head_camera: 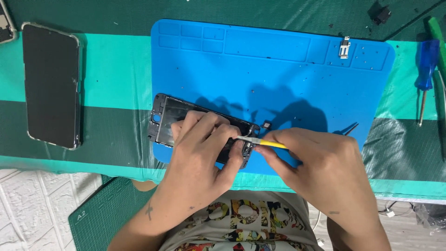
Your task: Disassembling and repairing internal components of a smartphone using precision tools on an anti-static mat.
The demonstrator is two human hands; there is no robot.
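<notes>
Left hand (204, 148) pins the phone frame (169, 116); right hand (320, 162) pinches a yellow tool (269, 144); around: one blue mat (278, 69), one spare phone (52, 86), one screwdriver (426, 76)

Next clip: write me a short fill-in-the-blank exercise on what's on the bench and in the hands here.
1. The opened phone frame lies on a ____ mat.
2. The right hand holds a tool with a ____ handle.
3. The left hand presses on the ____.
4. A blue-handled ____ lies at the right.

Missing: blue; yellow; phone frame; screwdriver
</notes>
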